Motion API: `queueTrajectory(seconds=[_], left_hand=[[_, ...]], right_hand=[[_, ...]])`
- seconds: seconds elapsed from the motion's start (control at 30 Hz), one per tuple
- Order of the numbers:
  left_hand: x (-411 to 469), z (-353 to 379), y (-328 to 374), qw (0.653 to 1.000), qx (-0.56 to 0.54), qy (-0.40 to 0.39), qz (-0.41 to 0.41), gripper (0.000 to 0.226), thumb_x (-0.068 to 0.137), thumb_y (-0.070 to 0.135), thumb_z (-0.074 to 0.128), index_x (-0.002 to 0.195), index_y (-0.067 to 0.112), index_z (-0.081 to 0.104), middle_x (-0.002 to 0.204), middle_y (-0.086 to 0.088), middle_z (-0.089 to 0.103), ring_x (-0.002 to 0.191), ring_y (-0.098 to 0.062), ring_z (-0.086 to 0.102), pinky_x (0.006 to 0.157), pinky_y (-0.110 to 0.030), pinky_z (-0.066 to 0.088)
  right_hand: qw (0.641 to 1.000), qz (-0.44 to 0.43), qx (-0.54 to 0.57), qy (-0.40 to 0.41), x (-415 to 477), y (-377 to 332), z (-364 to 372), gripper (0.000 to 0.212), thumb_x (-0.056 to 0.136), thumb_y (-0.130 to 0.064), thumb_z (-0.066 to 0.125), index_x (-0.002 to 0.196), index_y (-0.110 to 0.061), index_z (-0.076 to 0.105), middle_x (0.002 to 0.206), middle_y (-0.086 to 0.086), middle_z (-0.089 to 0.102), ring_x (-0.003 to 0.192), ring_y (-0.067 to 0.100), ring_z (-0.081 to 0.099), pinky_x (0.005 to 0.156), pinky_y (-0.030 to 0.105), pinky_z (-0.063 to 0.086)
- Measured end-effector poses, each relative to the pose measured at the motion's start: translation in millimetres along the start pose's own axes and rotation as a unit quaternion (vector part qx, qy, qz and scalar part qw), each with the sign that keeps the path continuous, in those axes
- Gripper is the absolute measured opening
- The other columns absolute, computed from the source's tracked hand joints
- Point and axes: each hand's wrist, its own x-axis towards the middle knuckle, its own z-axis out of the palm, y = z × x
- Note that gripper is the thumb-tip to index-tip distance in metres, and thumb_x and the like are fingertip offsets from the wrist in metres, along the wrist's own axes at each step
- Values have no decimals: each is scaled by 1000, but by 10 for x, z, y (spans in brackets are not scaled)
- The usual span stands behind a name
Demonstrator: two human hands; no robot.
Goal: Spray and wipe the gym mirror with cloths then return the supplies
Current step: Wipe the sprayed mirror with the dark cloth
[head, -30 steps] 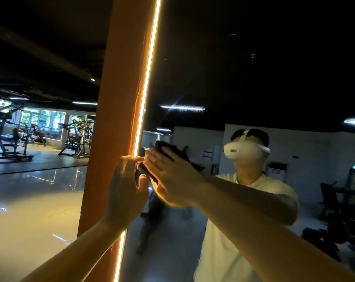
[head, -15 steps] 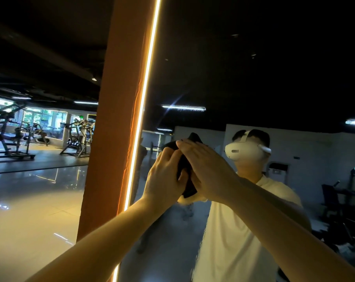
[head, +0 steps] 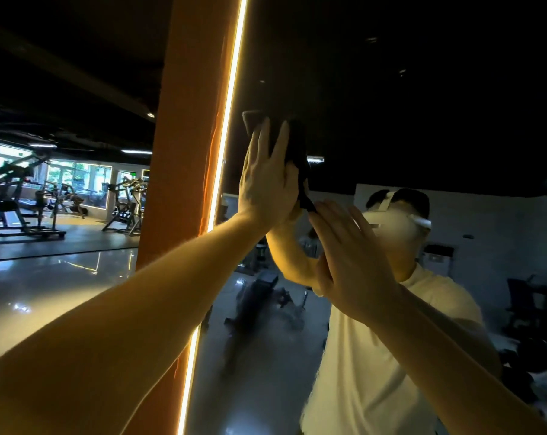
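I judge this to be the wiping step: my left hand (head: 267, 180) presses a dark cloth (head: 297, 146) flat against the mirror (head: 391, 89), high up and just beside the glowing light strip (head: 228, 114) along the glass's left edge. Its fingers (head: 262, 136) are straight and slightly spread over the cloth, pushing rather than gripping. My right hand (head: 350, 259) is raised lower and to the right, with its fingers straight and apart and nothing in it. A loose tail of the cloth hangs near its fingertips, though I cannot tell whether they touch. The next move, as I read it, calls for even pressure while sweeping the cloth across or down the glass, staying clear of the strip and not letting the loose tail slip out from under the palm. No spray bottle or second cloth shows, so returning the supplies looks well off. Left of the strip stands an orange pillar (head: 184, 120), and beyond it are weight machines (head: 24, 199) on a glossy floor (head: 46, 293). The mirror shows a reflection (head: 375, 340) of a person in a pale shirt and the dim room behind. Nothing stands between my hands and the glass, but the low light makes streaks hard to judge.
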Motion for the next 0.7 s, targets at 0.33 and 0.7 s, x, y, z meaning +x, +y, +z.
queueTrajectory(seconds=[0.33, 0.7], left_hand=[[-1302, 123, -524, 999, 15, 5, -52, 70, 108, 38, 27, 163, -3, 14, 172, -20, 10, 161, -32, 9, 129, -50, 18], [-3561, -22, -652, 980, 45, -136, -141, 73, 110, 51, 23, 166, 7, 6, 175, -8, -2, 161, -31, 7, 121, -63, 30]], right_hand=[[999, 18, -32, -18, -433, -148, 59, 63, 94, -31, 35, 148, -1, 48, 156, 20, 46, 148, 36, 40, 119, 60, 33], [996, 27, -21, -84, -1043, -269, -62, 62, 96, -34, 34, 146, -3, 53, 159, 18, 43, 151, 35, 35, 126, 56, 18]])
